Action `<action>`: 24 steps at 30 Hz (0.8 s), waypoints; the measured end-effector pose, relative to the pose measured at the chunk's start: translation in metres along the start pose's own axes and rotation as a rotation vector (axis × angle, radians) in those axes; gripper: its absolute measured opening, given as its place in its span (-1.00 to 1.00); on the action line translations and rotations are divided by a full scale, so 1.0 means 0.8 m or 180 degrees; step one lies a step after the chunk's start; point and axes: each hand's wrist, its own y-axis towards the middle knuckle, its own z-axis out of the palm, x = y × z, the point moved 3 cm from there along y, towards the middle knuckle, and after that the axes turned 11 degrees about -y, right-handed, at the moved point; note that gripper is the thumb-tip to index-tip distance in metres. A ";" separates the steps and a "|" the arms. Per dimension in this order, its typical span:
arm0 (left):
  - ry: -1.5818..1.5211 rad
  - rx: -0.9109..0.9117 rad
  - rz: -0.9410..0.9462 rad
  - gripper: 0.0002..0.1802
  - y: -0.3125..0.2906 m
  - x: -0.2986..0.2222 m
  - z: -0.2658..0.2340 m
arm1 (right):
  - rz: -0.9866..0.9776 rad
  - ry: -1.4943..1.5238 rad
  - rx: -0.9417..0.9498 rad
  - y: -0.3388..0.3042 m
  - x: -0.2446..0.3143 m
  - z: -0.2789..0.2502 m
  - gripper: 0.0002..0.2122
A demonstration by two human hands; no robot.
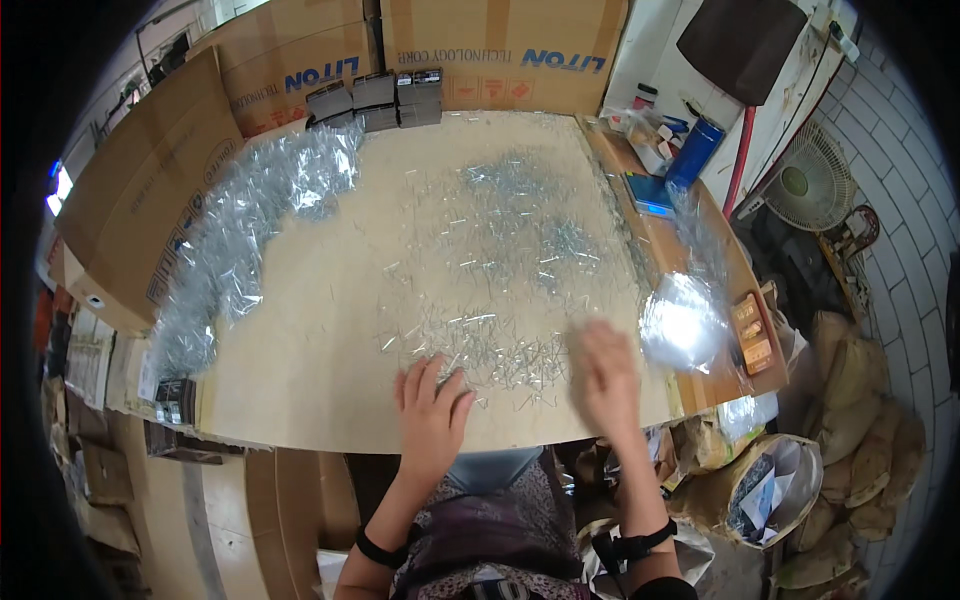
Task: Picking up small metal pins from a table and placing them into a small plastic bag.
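Note:
Many small, thin, bent metal wire pieces (pixel 500 350) lie scattered over the pale wooden tabletop (pixel 310 370), thickest near its front middle and toward the back right. My left hand (pixel 435 405) rests at the near left side of the front heap, fingers spread, holding nothing that I can see. To the right of that heap is my right hand (pixel 605 375), smeared by motion. Its fingers are too blurred to show whether anything is in them. A pile of clear plastic bags (pixel 235 240) runs along the left side of the table.
Cardboard sheets (pixel 505 50) wall the back and left. Small dark boxes (pixel 375 100) are stacked at the back. On a wooden side tray (pixel 715 380) sit a blue scale (pixel 650 195), a blue cylinder (pixel 697 150), clear plastic and an orange box (pixel 752 335). A fan (pixel 805 180) stands right.

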 end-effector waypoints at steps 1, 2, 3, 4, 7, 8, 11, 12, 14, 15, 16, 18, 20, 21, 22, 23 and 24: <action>0.0033 -0.0037 -0.0036 -0.57 -0.002 0.002 0.002 | 0.0389 -0.0231 -0.0197 -0.009 -0.029 -0.013 -0.68; 0.0070 -0.0076 -0.0075 -0.57 -0.004 0.002 0.004 | 0.0773 -0.0459 -0.0394 -0.018 -0.060 -0.022 -0.68; -0.0011 -0.0012 -0.0012 -0.56 -0.003 -0.003 0.008 | 0.0855 -0.0930 -0.0593 -0.023 -0.084 -0.025 -0.71; -0.0108 0.0059 0.0045 -0.56 -0.001 -0.009 0.013 | 0.0934 -0.1416 -0.0781 -0.027 -0.099 -0.030 -0.74; -0.0007 0.0274 0.0080 -0.54 0.005 -0.010 0.016 | 0.1341 -0.0625 -0.0397 -0.032 -0.125 -0.027 -0.81; 0.0089 0.0346 0.0072 -0.53 0.004 -0.009 0.015 | 0.1377 -0.0722 -0.0534 -0.034 -0.125 -0.025 -0.84; 0.0057 0.0014 0.0146 -0.50 0.003 -0.024 0.008 | 0.0723 -0.1112 -0.1575 -0.033 -0.111 -0.045 -0.87; -0.0050 -0.0026 0.0206 -0.50 -0.003 -0.027 0.001 | 0.0798 -0.0761 -0.1564 -0.033 -0.095 -0.050 -0.89; -0.0283 -0.0056 0.0360 -0.47 -0.014 -0.038 -0.007 | 0.1007 -0.0089 -0.1545 -0.046 -0.058 -0.063 -0.92; -0.0774 -0.0014 0.0215 -0.48 -0.021 -0.045 -0.010 | 0.1192 0.0976 -0.1239 -0.061 -0.048 -0.047 -0.90; -0.1243 0.0029 0.0042 -0.48 -0.029 -0.053 -0.015 | 0.1231 0.2044 -0.0508 -0.064 -0.005 -0.043 -0.86; -0.2238 0.0304 -0.0447 -0.52 -0.045 -0.062 -0.015 | 0.1127 0.2743 0.0657 -0.092 0.048 -0.021 -0.89; -0.3214 0.0758 -0.1124 -0.61 -0.064 -0.063 -0.010 | 0.0953 0.2970 0.1249 -0.105 0.091 -0.013 -0.90; -0.3478 0.0780 -0.1424 -0.67 -0.077 -0.056 -0.004 | 0.0981 0.3130 0.1480 -0.116 0.097 -0.005 -0.89; -0.3737 0.0794 -0.1731 -0.73 -0.091 -0.045 0.005 | 0.1289 0.3557 0.1448 -0.130 0.098 0.003 -0.87; -0.3991 0.0801 -0.2044 -0.78 -0.103 -0.037 0.012 | 0.1606 0.3980 0.1408 -0.141 0.100 0.009 -0.83; -0.4095 0.0550 -0.1933 -0.90 -0.101 -0.040 0.008 | 0.1460 0.3768 0.1333 -0.141 0.105 0.010 -0.82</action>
